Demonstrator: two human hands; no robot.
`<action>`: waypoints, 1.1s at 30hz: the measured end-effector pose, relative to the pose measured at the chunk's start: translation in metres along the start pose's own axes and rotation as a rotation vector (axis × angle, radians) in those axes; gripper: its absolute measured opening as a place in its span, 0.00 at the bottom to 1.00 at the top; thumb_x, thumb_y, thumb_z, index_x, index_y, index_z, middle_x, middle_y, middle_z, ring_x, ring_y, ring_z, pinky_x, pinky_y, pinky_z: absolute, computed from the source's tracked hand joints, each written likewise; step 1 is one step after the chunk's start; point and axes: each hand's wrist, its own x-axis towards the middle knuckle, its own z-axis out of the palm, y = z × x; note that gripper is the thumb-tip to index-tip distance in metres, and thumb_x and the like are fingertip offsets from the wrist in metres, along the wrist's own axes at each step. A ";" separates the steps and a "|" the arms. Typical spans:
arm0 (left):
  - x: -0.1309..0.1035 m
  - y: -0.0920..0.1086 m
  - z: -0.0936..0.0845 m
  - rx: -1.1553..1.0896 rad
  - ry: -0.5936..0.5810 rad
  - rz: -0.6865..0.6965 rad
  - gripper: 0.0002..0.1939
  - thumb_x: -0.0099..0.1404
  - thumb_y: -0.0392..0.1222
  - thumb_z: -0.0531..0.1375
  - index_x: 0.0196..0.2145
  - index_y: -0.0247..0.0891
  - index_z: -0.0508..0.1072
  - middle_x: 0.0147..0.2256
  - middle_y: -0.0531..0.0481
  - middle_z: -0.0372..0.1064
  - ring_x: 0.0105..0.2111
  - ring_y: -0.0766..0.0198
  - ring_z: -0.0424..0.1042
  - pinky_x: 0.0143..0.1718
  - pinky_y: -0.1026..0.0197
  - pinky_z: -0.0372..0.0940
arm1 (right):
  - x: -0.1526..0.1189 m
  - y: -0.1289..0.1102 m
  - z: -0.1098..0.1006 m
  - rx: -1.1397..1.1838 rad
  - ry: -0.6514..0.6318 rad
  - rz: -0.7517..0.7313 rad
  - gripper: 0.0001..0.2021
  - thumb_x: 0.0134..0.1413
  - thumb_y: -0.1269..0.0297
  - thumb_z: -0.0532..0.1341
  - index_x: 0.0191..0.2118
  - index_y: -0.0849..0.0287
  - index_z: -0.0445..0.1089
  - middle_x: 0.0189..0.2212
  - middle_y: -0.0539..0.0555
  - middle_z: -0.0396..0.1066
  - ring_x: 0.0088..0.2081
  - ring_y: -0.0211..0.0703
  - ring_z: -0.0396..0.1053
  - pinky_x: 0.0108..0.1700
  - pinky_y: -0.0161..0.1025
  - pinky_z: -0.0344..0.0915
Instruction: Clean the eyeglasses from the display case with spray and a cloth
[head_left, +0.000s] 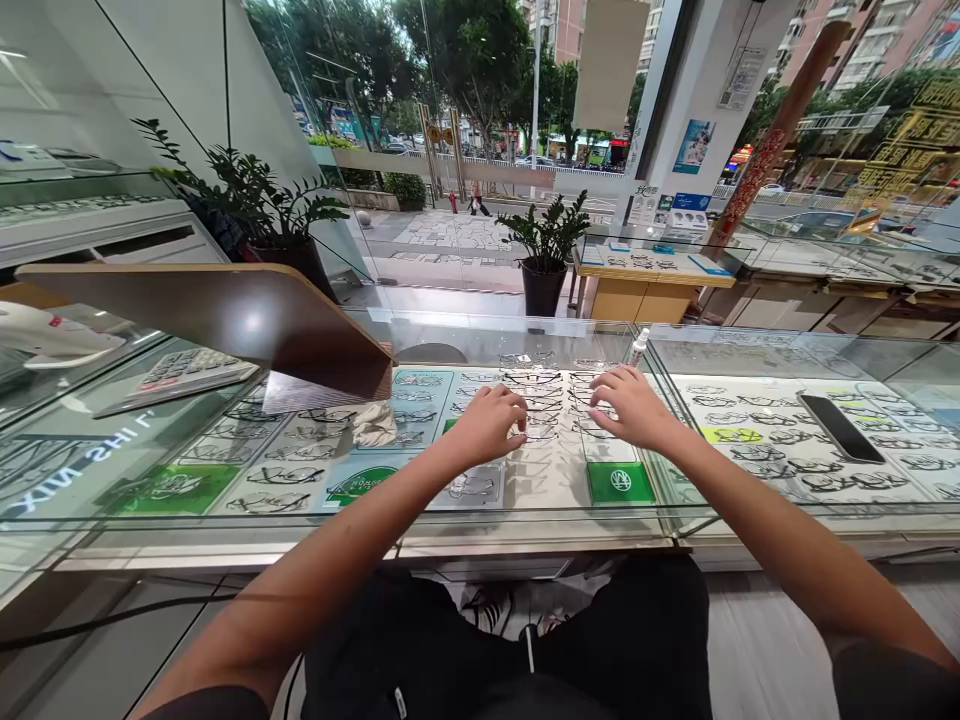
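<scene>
My left hand [491, 425] is above the glass counter top [420, 340], its fingers loosely bent and apart, with nothing visible in them. Opposite it, my right hand [630, 405] has its fingers curved and spread, also holding nothing that I can see. Between the two hands, dark-rimmed eyeglasses [532, 378] and several more pairs show in a column; I cannot tell whether the nearest ones lie on the glass or under it. Just beyond my right hand stands a small clear spray bottle [640, 343] with a white top. A crumpled pale cloth [375, 425] lies left of my left hand.
A black phone [840, 427] rests on the counter at right. At left are a calculator [191, 375] and a large wood-edged board [225, 310], tilted over the counter. Green cards [620, 483] show in the case. Potted plants [545, 265] stand beyond, near the window.
</scene>
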 end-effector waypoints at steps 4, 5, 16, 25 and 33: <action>-0.002 0.002 -0.003 -0.018 -0.028 -0.005 0.06 0.66 0.45 0.67 0.36 0.41 0.81 0.54 0.45 0.77 0.55 0.47 0.69 0.56 0.45 0.59 | 0.062 -0.011 0.012 0.038 -0.097 -0.009 0.13 0.71 0.60 0.61 0.41 0.58 0.82 0.47 0.60 0.78 0.51 0.56 0.69 0.58 0.56 0.61; -0.002 0.000 -0.004 -0.019 -0.031 -0.006 0.07 0.65 0.46 0.69 0.37 0.42 0.81 0.55 0.45 0.76 0.56 0.46 0.68 0.56 0.45 0.59 | 0.075 -0.014 0.018 0.062 -0.115 0.032 0.13 0.72 0.59 0.61 0.42 0.57 0.82 0.47 0.60 0.78 0.51 0.56 0.68 0.57 0.54 0.60; 0.034 -0.087 -0.007 -0.175 0.463 -0.352 0.15 0.75 0.53 0.60 0.36 0.40 0.74 0.44 0.44 0.73 0.49 0.49 0.68 0.54 0.47 0.58 | 0.124 -0.024 0.064 0.052 -0.177 0.105 0.08 0.65 0.56 0.69 0.40 0.52 0.84 0.50 0.58 0.76 0.53 0.55 0.65 0.55 0.51 0.57; 0.023 -0.109 0.005 -0.213 0.482 -0.411 0.17 0.73 0.53 0.60 0.30 0.41 0.71 0.39 0.45 0.73 0.46 0.48 0.68 0.48 0.49 0.57 | 0.142 -0.015 0.073 0.054 -0.228 0.105 0.08 0.67 0.57 0.67 0.39 0.51 0.83 0.50 0.58 0.79 0.53 0.55 0.67 0.56 0.50 0.55; 0.023 -0.111 0.003 -0.202 0.457 -0.421 0.17 0.74 0.55 0.58 0.31 0.42 0.71 0.39 0.45 0.73 0.46 0.48 0.68 0.49 0.48 0.58 | 0.164 -0.002 0.083 0.030 -0.255 0.120 0.07 0.67 0.59 0.66 0.40 0.52 0.82 0.46 0.57 0.81 0.54 0.55 0.68 0.57 0.49 0.54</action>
